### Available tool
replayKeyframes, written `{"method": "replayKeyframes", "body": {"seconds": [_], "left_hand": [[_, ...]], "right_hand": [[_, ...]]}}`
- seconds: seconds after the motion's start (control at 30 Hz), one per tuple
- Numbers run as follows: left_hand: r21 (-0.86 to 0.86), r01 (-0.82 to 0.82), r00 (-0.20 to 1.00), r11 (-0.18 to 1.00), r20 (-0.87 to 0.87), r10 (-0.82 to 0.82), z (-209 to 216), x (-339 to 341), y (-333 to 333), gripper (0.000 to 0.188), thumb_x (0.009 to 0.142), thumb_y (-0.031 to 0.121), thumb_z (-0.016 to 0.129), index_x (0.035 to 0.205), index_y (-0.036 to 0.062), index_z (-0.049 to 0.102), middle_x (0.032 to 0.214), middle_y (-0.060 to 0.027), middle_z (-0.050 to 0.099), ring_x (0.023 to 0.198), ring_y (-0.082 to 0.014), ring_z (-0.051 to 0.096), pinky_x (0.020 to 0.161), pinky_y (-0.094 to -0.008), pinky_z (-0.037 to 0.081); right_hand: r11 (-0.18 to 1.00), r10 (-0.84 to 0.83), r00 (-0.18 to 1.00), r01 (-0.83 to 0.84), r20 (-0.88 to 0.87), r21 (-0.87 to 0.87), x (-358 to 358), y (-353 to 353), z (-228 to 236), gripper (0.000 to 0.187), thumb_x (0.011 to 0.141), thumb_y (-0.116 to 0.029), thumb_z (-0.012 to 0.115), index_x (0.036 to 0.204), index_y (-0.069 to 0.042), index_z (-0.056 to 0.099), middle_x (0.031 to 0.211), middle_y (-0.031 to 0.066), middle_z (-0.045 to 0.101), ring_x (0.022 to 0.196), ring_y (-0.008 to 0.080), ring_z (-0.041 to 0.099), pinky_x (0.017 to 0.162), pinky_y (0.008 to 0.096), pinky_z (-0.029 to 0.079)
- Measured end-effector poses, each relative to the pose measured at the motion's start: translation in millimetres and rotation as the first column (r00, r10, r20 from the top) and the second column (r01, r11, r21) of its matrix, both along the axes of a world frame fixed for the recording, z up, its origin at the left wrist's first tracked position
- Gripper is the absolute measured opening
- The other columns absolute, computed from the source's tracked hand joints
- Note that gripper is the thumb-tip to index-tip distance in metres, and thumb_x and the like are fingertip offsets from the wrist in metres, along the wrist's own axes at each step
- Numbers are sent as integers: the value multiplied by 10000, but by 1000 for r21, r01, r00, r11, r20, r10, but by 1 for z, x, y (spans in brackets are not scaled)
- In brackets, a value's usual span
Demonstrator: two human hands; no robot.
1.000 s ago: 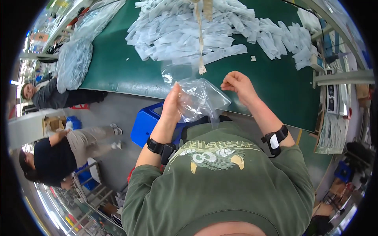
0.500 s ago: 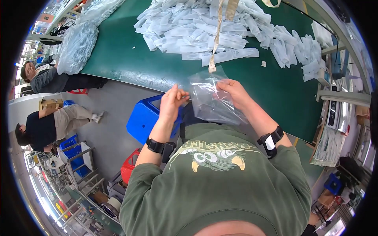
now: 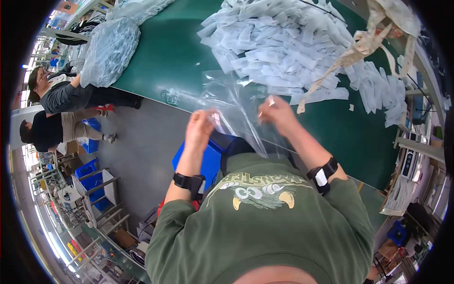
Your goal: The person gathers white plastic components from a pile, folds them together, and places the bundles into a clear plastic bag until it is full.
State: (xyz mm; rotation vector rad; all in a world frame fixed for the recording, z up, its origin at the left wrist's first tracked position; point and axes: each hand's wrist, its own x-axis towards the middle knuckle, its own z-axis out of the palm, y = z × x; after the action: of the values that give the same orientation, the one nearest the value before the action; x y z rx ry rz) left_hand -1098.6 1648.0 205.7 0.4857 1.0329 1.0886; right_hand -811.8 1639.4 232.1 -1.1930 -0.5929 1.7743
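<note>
A large clear plastic bag (image 3: 235, 111) spans the space between my hands, in front of my body and over the table's near edge. My left hand (image 3: 199, 127) pinches its left side, fingers curled together. At its right side, my right hand (image 3: 278, 114) is closed on the film, slightly smeared by motion. The bag looks creased and see-through, with nothing visible inside. Just beyond it lies a big heap of flat, pale translucent sleeves (image 3: 279, 52) on the green table (image 3: 165, 52).
A beige cloth strip (image 3: 326, 75) hangs over the heap's right part. A bulky film bundle (image 3: 111, 52) sits on the table's left end beside a person (image 3: 61, 97). Another person (image 3: 49, 132) stands farther off. A blue stool (image 3: 201, 161) is below my left hand.
My left hand, apart from the bag before, now grips its left side. The bag is spread wider between both hands. The whole view has swung, shifting the heap rightward.
</note>
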Motion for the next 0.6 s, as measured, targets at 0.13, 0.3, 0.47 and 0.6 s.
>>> {"method": "replayKeyframes", "body": {"seconds": [0.13,0.3,0.47,0.6], "left_hand": [[139,-110,980,984,-153,131,1,-84,25,136,1020,194,526,1031,63,560,1129,-131,662,1039,-232,656,868,-352,557],[117,-56,874,992,-474,105,-12,-156,97,149,1014,220,537,992,75,562,954,-67,650,874,-163,653,797,-312,564],[16,-88,773,996,-630,78,-76,-202,191,175,982,238,560,914,77,568,790,-13,587,725,-104,599,655,-270,536],[25,-25,602,999,-798,35,-133,-255,257,205,954,232,560,836,66,572,716,-41,564,707,-145,601,584,-292,492]], "right_hand": [[997,-82,989,83,-121,0,3,29,-43,180,897,-187,698,888,-48,584,843,63,629,817,178,639,730,329,545],[999,15,951,-5,-308,33,-43,55,-96,184,919,-189,672,969,-28,598,904,83,650,863,187,663,786,336,567],[996,-44,978,27,-206,-85,-70,83,-120,289,922,-218,674,1104,-5,602,1009,107,664,949,202,665,840,346,557],[993,17,997,-25,-78,-113,-91,103,-145,430,889,-238,720,1208,12,576,1063,116,669,942,214,680,818,335,551]]}}
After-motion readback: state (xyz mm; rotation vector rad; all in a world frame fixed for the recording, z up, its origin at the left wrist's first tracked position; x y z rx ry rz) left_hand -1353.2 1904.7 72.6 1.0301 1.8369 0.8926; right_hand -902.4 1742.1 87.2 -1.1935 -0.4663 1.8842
